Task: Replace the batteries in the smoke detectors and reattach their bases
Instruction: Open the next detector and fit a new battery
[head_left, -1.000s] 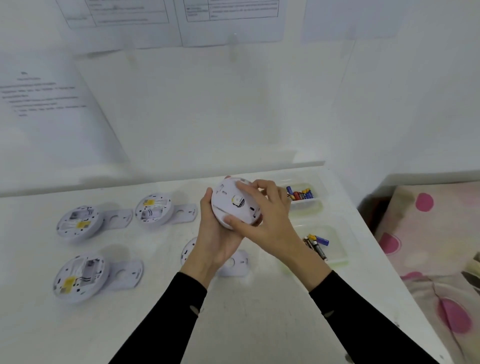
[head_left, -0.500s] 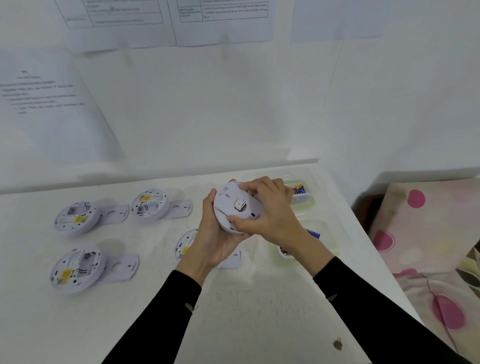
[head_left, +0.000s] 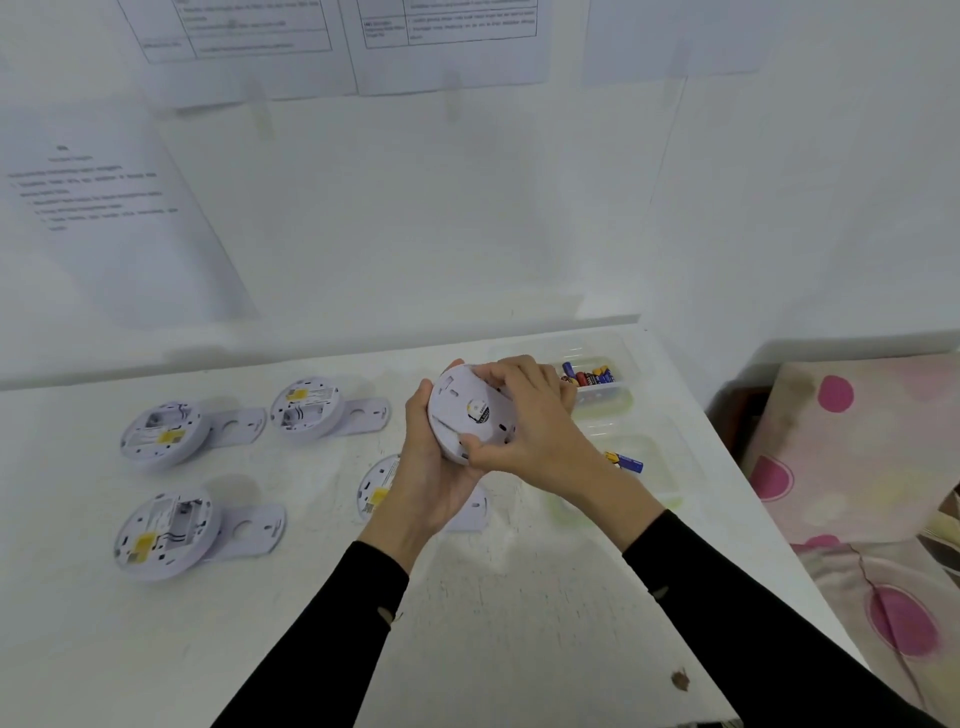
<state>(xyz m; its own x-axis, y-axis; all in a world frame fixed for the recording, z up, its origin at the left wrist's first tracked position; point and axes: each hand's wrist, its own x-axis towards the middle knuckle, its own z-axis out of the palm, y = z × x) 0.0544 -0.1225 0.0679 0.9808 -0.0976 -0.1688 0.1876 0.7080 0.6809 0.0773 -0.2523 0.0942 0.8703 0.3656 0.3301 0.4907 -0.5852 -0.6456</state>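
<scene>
Far left of the held smoke detector (head_left: 470, 415), three open detectors (head_left: 163, 535) lie face down with their battery bays showing. Each has its base plate (head_left: 249, 530) touching it on the right, so each pair reads as a matched set awaiting its turn. Just below-left of the held smoke detector, a fourth unit (head_left: 376, 491) lies on the table (head_left: 519, 623), half hidden by your wrist.

Your left hand (head_left: 431, 467) cradles the held smoke detector from behind and beneath, fingers wrapped to its rim, and tilts its back towards you. Your right hand (head_left: 530, 426) grasps that back, fingertips hooked over the upper edge and thumb at the lower. It looks like a grip for twisting the base home, so this unit seems nearly done, with four to go.

Right of the held smoke detector, partly behind your right hand, a clear tray (head_left: 602, 402) holds loose batteries (head_left: 589, 376). A second tray (head_left: 649, 488), nearer you, holds a few more. Just past them runs the table's right edge, with spotted bedding (head_left: 857, 467) beyond. Your open room is the bare tabletop below the held smoke detector, toward you. Set it down there rather than near that edge.
</scene>
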